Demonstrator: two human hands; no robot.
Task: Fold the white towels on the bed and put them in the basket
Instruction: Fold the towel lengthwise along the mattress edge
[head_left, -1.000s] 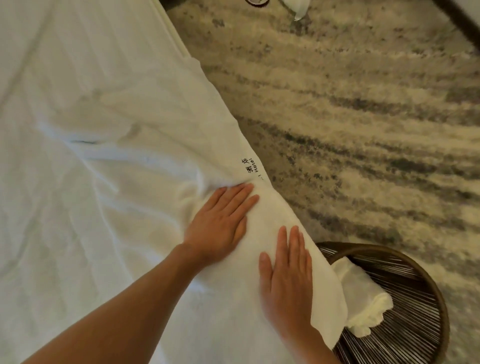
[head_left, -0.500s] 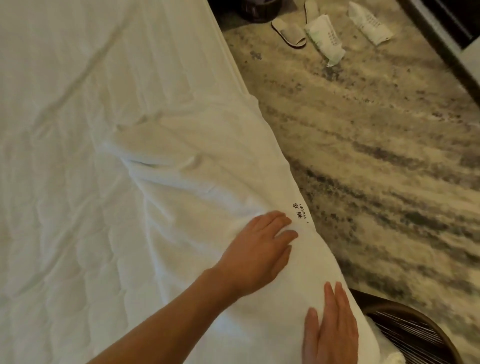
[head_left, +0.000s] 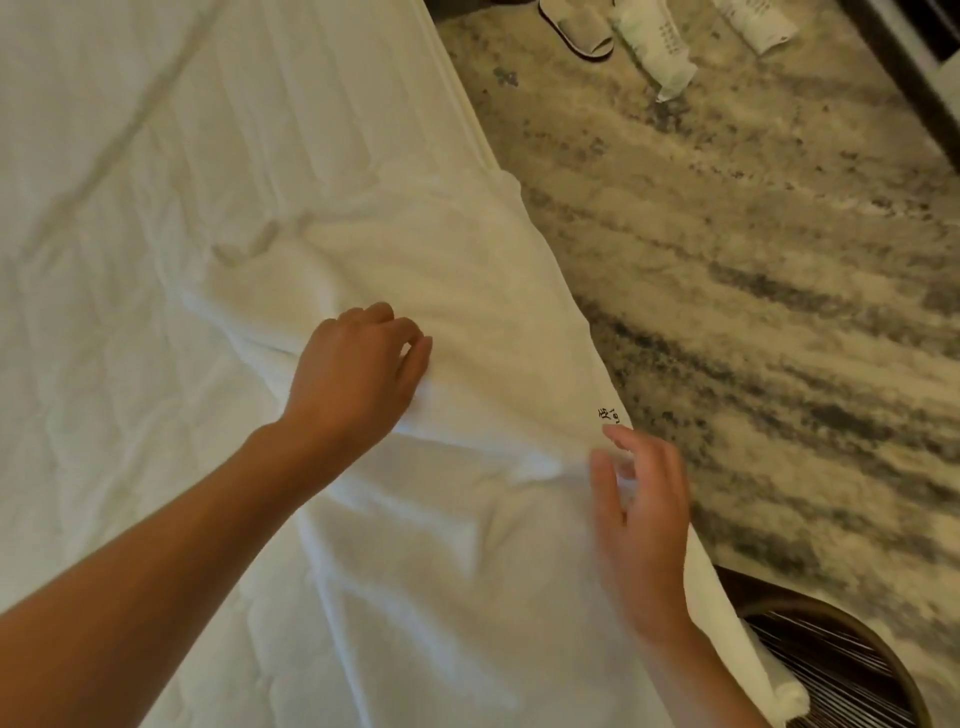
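A long white towel (head_left: 457, 280) with black printed lettering lies along the right edge of the bed (head_left: 156, 208). My left hand (head_left: 358, 374) rests on the towel's middle with its fingers curled into a fold of the cloth. Blurred and with fingers spread, my right hand (head_left: 639, 514) is over the towel's edge just below the lettering and holds nothing. The dark round basket (head_left: 779, 605) stands on the floor at the lower right, beside the bed. A folded white towel (head_left: 789, 701) shows inside it.
Patterned grey and beige carpet (head_left: 753, 312) runs along the right of the bed. On it at the top lie a slipper (head_left: 576, 31) and two wrapped white packets (head_left: 654, 47). Dark furniture stands at the top right corner.
My left hand has gone from lying flat near the lettering to curled on the towel further left. My right hand has lifted off the towel and moved up toward the lettering.
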